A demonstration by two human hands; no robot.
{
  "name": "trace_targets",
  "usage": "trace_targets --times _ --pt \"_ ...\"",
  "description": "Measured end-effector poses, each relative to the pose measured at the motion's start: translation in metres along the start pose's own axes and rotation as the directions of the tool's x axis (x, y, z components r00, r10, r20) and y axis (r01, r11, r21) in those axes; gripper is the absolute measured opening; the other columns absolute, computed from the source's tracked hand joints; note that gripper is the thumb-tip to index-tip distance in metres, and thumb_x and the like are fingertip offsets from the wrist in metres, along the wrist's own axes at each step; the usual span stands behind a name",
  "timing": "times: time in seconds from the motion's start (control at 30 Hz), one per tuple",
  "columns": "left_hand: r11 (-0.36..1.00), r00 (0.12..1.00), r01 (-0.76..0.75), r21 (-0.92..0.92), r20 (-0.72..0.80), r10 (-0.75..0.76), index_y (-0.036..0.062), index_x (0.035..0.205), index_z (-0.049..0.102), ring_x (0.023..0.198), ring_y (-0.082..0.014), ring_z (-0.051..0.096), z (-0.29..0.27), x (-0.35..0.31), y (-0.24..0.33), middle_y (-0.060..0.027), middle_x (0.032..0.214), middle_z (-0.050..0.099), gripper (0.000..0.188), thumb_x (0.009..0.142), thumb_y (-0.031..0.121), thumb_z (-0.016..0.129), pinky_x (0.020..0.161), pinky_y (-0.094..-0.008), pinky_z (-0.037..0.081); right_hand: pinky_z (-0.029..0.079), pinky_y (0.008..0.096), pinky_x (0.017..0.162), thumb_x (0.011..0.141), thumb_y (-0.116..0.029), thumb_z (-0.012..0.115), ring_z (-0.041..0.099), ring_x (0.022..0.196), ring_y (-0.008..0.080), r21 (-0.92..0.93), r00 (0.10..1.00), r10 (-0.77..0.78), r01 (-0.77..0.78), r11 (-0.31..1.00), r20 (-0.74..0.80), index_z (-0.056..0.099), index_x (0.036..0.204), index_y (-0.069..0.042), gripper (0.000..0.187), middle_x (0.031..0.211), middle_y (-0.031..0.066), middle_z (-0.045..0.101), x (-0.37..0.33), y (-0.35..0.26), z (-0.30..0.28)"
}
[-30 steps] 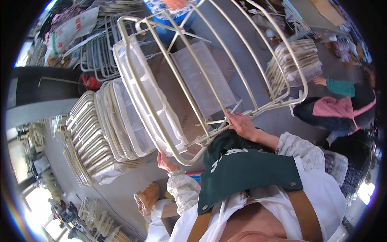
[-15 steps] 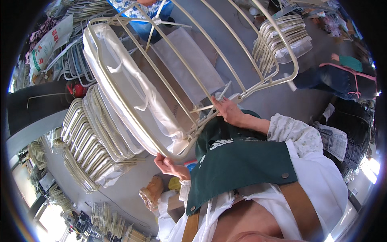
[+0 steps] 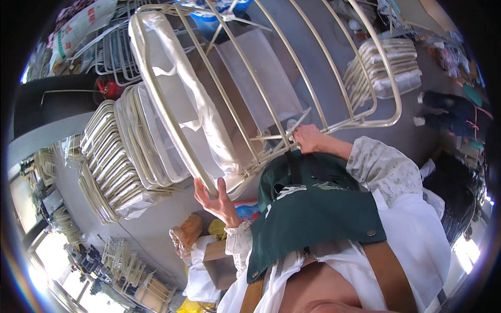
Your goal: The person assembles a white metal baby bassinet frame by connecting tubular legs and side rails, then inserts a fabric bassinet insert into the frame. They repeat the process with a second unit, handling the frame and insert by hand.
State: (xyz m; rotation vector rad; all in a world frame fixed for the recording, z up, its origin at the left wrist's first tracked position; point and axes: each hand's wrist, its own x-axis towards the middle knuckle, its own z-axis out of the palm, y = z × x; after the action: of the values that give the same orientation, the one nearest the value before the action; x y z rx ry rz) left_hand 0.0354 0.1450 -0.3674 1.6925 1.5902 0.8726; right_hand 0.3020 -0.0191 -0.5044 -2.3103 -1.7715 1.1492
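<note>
A large cream tubular metal frame (image 3: pixel 269 44) with several curved crossbars fills the upper middle of the view. White sheeting (image 3: pixel 201 112) is wrapped along its left end. My left hand (image 3: pixel 216 202) is at the frame's near left corner, the tube between thumb and fingers. My right hand (image 3: pixel 309 139) is closed on the near side rail, beside a joint where bars meet; its fingertips are partly hidden. Under the crossbars, a pale flat sheet (image 3: pixel 263 78) shows through. A dark green apron (image 3: pixel 323 206) covers my front, just below the rail.
Stacked cream frames (image 3: pixel 112 161) stand at the left, and another stack (image 3: pixel 389 65) at the upper right. A red kettle-like object (image 3: pixel 109 89) is by a dark surface. Boxes and bags (image 3: pixel 216 266) lie near my left arm. Another person's legs (image 3: pixel 449 109) show at the right.
My left hand has shifted its hold at the corner, thumb now raised beside the tube. The frame sits slightly further right in view, and my right hand's fingers have curled in.
</note>
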Motion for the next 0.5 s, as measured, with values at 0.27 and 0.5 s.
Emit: trace_targets --times 0.27,0.5 --pt "0.952 0.997 -0.065 0.299 0.049 0.053 0.0076 0.14 0.049 0.109 -0.0375 0.058 0.006 0.016 0.006 -0.017 0.12 0.057 0.069 0.075 0.006 0.073 0.096 -0.0456 0.043 0.055 0.048 0.069 0.056 -0.025 0.067 0.067 0.079 0.0412 -0.022 0.979 -0.116 0.121 0.992 0.169 0.07 0.071 0.0 0.029 0.079 0.0232 0.068 0.007 -0.005 -0.034" --pt "0.932 0.985 -0.148 0.329 -0.038 0.17 0.0086 0.126 0.062 0.104 -0.0345 0.06 0.013 0.006 -0.013 -0.0126 0.114 0.062 0.054 0.074 -0.003 0.069 0.089 -0.0455 0.044 0.055 0.0463 0.069 0.059 -0.028 0.069 0.068 0.077 0.0391 -0.111 0.985 -0.079 0.096 0.989 0.151 0.071 0.073 -0.003 0.029 0.079 0.0219 0.069 0.032 0.004 -0.002"
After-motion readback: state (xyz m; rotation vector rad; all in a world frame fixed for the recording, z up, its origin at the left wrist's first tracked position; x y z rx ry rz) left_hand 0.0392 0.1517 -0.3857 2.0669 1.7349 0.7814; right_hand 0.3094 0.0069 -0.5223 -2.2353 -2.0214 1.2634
